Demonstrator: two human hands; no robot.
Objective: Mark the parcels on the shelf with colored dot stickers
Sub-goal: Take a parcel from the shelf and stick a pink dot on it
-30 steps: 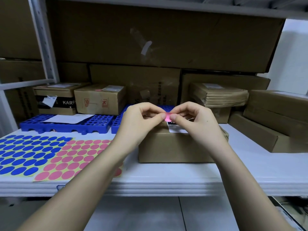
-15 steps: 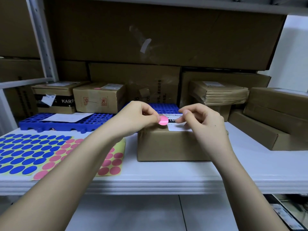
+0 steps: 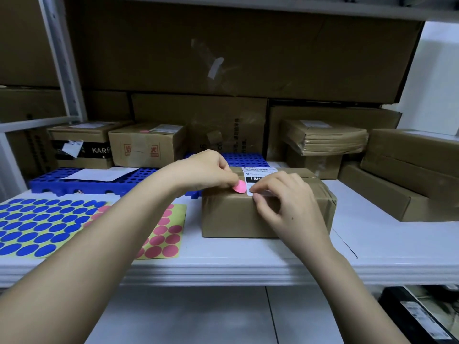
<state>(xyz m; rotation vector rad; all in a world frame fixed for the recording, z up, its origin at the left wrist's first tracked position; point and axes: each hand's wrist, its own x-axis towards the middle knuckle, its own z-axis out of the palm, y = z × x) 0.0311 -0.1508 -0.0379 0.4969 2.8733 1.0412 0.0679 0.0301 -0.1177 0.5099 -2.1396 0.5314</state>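
Lowered to the parcel (image 3: 238,214), the left hand (image 3: 206,170) pinches the pink sticker (image 3: 240,186); the right hand (image 3: 285,202) rests curled, its grip empty.

Two bare forearms, no sleeves, left hand (image 3: 203,170) and right hand (image 3: 288,204) without rings or gloves.

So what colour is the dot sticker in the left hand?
Pink: the dot sticker pinched by the left hand, head view.

Matt brown cardboard parcel (image 3: 233,217) (glossy tape), smooth white shelf (image 3: 372,249)
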